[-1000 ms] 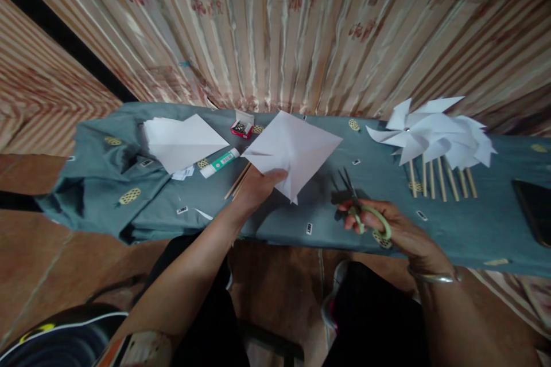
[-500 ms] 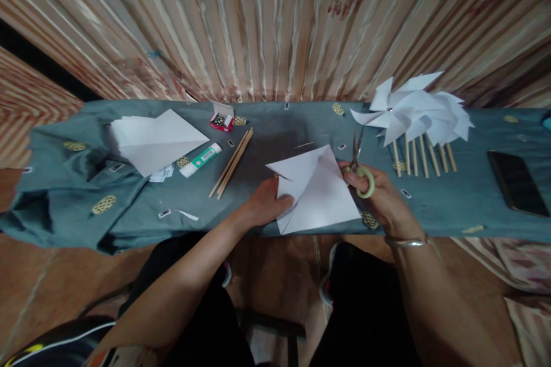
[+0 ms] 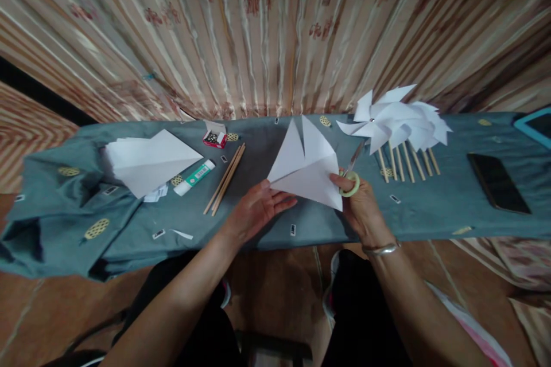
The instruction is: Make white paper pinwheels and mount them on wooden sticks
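1. The left hand (image 3: 264, 209) is half turned up, thumb at the near left corner of the white sheet of paper (image 3: 307, 175), fingers stretched out along and under its lower edge; from where I watch, I cannot tell whether it truly pinches that corner.
2. The right hand (image 3: 357, 200) is closed on the green-handled scissors (image 3: 350, 180), and I see its thumb lying against the sheet's right edge.
3. So the sheet sits between the two hands, forward of the left fingers and to the left of the right hand, raised at a tilt, with one slit running down from the top and another in from the left.
4. I read the scissor blades as pointing up and away, just beyond the sheet's right side.
5. Left of the hands I have wooden sticks (image 3: 230, 178), a glue stick (image 3: 196, 176), a small red box (image 3: 221, 140) and a paper stack (image 3: 150, 163).
6. To the right, paper pinwheels (image 3: 404, 120) and a phone (image 3: 499, 182) lie on the teal cloth (image 3: 430, 212).
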Action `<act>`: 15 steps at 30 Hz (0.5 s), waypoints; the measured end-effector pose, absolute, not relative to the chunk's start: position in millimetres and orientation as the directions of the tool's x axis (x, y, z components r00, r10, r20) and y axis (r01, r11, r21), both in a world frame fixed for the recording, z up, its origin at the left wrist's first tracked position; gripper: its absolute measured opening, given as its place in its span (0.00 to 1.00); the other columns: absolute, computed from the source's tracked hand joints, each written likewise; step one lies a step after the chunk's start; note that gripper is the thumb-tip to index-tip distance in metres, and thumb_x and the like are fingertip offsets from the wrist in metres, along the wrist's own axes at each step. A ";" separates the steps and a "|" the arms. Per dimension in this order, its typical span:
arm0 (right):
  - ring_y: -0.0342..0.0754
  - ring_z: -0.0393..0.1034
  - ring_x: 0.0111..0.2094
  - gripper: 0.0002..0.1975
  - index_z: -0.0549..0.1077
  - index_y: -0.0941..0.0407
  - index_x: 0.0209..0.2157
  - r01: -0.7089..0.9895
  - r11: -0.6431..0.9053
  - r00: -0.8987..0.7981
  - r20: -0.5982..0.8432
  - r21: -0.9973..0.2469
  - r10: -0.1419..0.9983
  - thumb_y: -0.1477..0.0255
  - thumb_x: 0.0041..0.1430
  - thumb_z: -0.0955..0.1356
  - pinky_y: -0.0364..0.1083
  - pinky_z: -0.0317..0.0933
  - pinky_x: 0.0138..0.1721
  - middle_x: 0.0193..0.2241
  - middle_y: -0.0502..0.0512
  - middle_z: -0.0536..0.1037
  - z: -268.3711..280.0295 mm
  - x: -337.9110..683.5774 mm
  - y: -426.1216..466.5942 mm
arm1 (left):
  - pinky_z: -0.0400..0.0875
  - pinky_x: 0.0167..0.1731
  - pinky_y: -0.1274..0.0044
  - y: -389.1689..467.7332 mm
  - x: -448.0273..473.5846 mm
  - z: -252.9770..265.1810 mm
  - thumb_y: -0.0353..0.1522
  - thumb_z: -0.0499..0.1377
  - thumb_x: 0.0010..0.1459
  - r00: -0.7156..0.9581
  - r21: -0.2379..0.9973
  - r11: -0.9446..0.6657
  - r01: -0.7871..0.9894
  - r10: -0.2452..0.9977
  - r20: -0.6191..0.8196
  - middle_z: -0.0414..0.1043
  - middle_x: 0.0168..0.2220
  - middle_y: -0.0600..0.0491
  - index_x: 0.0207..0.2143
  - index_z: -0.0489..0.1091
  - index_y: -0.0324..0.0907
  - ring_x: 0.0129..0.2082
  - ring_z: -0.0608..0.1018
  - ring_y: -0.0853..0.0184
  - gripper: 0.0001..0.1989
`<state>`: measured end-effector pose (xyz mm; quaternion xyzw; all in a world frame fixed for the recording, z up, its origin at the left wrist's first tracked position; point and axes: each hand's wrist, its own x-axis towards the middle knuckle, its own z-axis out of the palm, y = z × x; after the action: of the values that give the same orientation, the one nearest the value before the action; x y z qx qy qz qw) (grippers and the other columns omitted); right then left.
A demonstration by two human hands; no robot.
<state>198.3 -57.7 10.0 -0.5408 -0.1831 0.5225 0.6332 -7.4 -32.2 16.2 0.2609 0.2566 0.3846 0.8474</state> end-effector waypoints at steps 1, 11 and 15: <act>0.44 0.72 0.25 0.15 0.77 0.54 0.27 -0.476 -0.109 0.398 -0.325 -0.873 0.858 0.70 0.33 0.80 0.45 0.70 0.32 0.25 0.46 0.80 8.7 193.9 -56.2 | 0.70 0.51 0.65 -34.2 -5.2 16.4 0.39 0.68 0.48 0.570 0.632 0.566 -0.530 0.789 -0.229 0.78 0.44 0.47 0.41 0.75 0.40 0.45 0.78 0.58 0.19; 0.43 0.69 0.28 0.14 0.75 0.54 0.29 -0.331 -0.063 0.393 -0.198 -0.942 0.898 0.67 0.39 0.78 0.45 0.65 0.34 0.28 0.46 0.79 -2.1 171.3 -52.1 | 0.73 0.50 0.67 -39.0 19.5 11.6 0.40 0.68 0.49 0.340 0.645 0.513 -0.567 0.859 -0.383 0.77 0.46 0.47 0.42 0.73 0.41 0.51 0.77 0.57 0.19; 0.43 0.69 0.28 0.15 0.76 0.53 0.30 -0.346 -0.091 0.365 -0.223 -0.934 0.904 0.68 0.38 0.78 0.45 0.65 0.35 0.30 0.47 0.80 -1.7 168.4 -53.4 | 0.76 0.45 0.72 -32.7 18.8 8.8 0.39 0.65 0.55 0.213 0.611 0.517 -0.600 0.839 -0.500 0.76 0.48 0.49 0.45 0.70 0.44 0.51 0.77 0.60 0.17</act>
<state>168.4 -53.4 -1.7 -0.5423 -0.2573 0.5012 0.6233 18.8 -32.7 8.8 0.1441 0.4153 0.4699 0.7655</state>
